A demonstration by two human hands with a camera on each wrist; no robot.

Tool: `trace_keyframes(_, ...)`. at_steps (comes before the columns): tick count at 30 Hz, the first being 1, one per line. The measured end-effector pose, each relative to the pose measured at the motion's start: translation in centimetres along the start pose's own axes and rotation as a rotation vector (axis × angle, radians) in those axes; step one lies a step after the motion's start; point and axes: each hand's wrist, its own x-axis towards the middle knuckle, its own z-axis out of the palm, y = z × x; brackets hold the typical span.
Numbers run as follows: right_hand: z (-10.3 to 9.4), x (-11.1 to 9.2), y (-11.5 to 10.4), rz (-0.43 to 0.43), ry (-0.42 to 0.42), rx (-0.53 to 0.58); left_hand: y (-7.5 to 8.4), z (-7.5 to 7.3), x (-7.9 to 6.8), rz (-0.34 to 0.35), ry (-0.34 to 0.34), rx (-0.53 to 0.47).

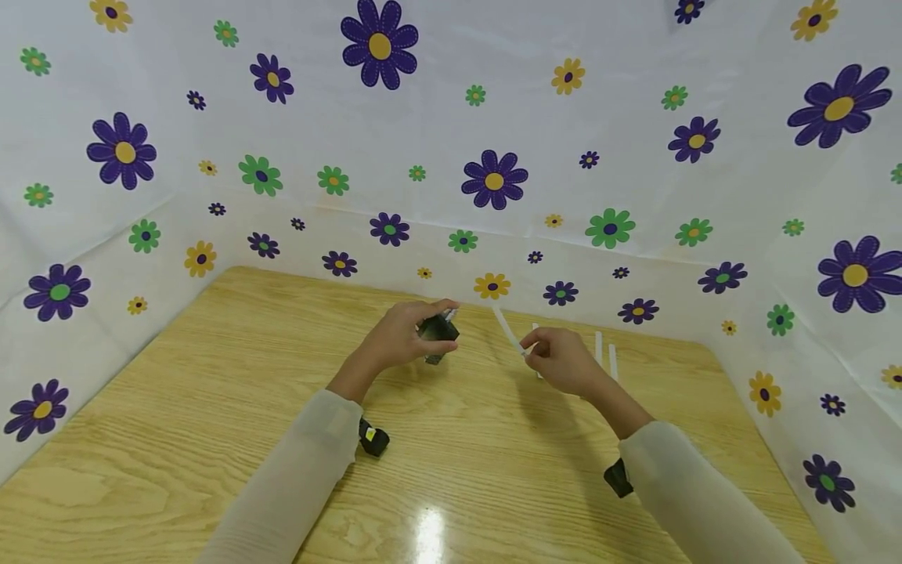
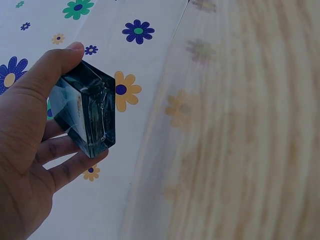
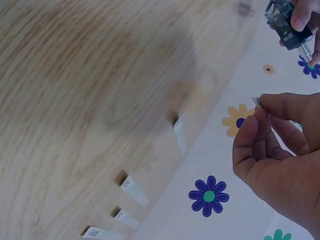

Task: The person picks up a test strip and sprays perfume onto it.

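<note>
My left hand [image 1: 395,337] grips a dark, faceted glass perfume bottle [image 1: 440,329], its fingers on opposite sides of the glass. The bottle [image 2: 95,112] fills the middle of the grasp in the left wrist view. A silver neck shows at one end of the bottle [image 3: 290,27] in the right wrist view. Over the right part of the table, my right hand [image 1: 564,360] pinches one end of a narrow white paper strip [image 1: 507,333] between thumb and fingertips. The strip's other end points up and left, toward the back wall, apart from the bottle.
More white paper strips [image 1: 598,346] lie near the back right edge of the wooden table [image 1: 232,407]; some strips [image 3: 132,190] have dark print on one end. A white flowered cloth [image 1: 437,141] rises behind and along both sides. Black wrist cameras [image 1: 373,439] sit at both sleeves.
</note>
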Motion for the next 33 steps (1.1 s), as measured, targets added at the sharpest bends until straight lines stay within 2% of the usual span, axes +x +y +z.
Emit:
trace_keyframes(7, 0.0, 0.4, -0.9, -0.011, -0.004, -0.007, 0.2, 0.0, 0.0, 0.009, 0.004, 0.006)
trace_keyframes(18, -0.1, 0.7, -1.8, -0.061, -0.015, -0.056, 0.5, -0.2, 0.0, -0.021, -0.01, -0.006)
trace_keyframes(33, 0.0, 0.7, -2.9, -0.079, -0.044, -0.025, 0.7, -0.3, 0.1, -0.048, 0.038, -0.033)
